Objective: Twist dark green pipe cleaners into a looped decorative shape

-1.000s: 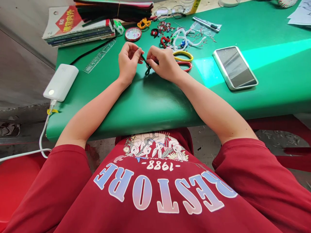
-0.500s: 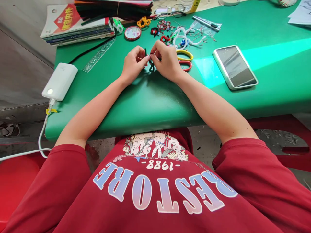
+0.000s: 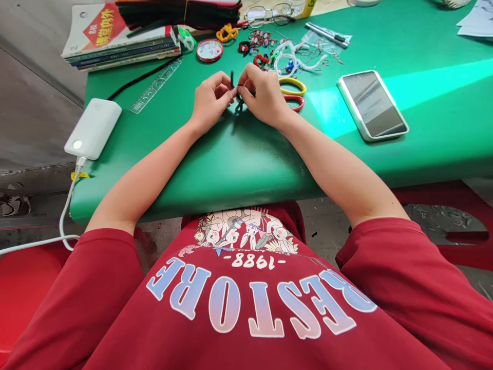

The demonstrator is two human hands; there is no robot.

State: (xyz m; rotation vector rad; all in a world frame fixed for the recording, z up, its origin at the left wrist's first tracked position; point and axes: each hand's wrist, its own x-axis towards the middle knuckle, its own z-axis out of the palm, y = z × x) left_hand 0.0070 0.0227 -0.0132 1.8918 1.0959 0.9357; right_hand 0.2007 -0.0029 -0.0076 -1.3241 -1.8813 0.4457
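Note:
Between my two hands is a small dark green pipe cleaner piece (image 3: 239, 105), bent into loops at its lower end, with one end standing up above the fingers. My left hand (image 3: 214, 102) pinches it from the left, thumb and fingers together. From the right, my right hand (image 3: 263, 95) pinches it too, and the fingertips of both hands nearly touch. The exact grip points are hidden by the fingers. Scissors with a yellow and a red handle loop (image 3: 293, 86) lie just beside my right hand, their blades covered by it.
On the green table (image 3: 246, 169) lie a phone (image 3: 373, 105), a white power bank (image 3: 93, 128) with a cable, and a clear ruler (image 3: 156, 86). Behind are stacked books (image 3: 123, 43), glasses (image 3: 269, 16), a round red-rimmed dish (image 3: 209, 50) and coloured pipe cleaner pieces (image 3: 287, 57).
Both hands stay nearly in place. The looped lower part of the green piece has turned slightly and its upright end shows a little higher. The view has shifted slightly.

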